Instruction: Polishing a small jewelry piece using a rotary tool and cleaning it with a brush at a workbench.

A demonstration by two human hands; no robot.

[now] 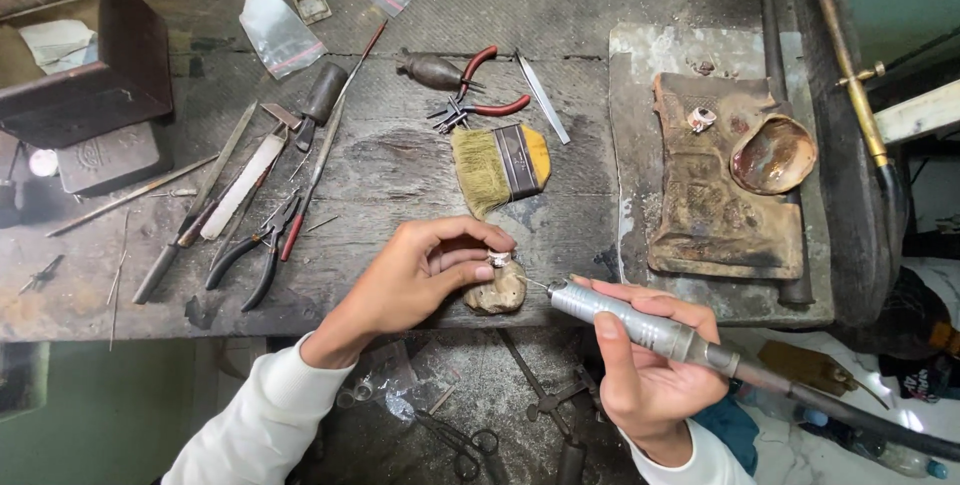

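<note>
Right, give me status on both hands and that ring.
Left hand pinching small ring against worn bench peg. Right hand gripping metal rotary handpiece, tip just short of ring. Brush and pliers lie clear behind.

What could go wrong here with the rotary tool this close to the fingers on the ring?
The rotary handpiece tip points at the small ring pinched by the left hand; a slip could likely nick those fingertips. The ring sits on a small peg at the bench edge, so it might drop off.
</note>
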